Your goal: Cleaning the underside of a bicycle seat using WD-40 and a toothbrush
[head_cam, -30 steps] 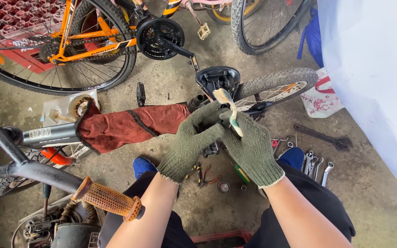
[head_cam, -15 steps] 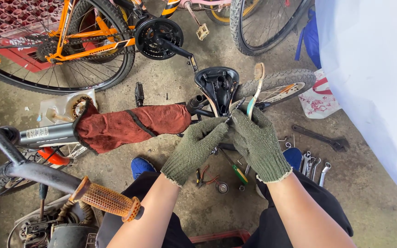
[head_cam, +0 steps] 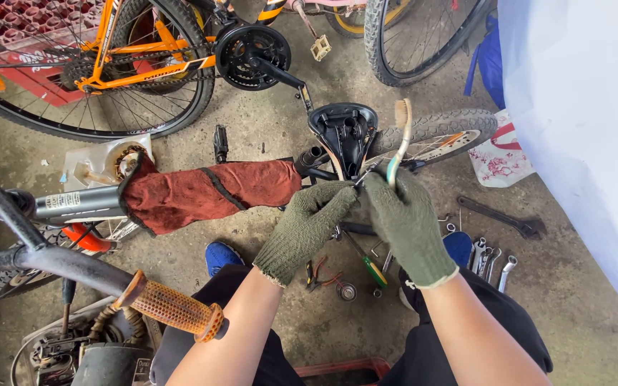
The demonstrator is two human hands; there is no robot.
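Upturned bicycle frame (head_cam: 80,204), red rag (head_cam: 209,193) draped over its tube, saddle (head_cam: 343,129) down on the concrete floor (head_cam: 266,139). Frame judged heavy and rigid.

Right hand (head_cam: 409,225) closed around a toothbrush (head_cam: 399,143), bristles up, beside the saddle. Brush judged light, slightly springy; hold low on the handle.

Left hand (head_cam: 305,229) pinches a small part by the saddle; cannot tell what.

Wrenches (head_cam: 491,254) crowd the floor's right side; open room lies centre-left.
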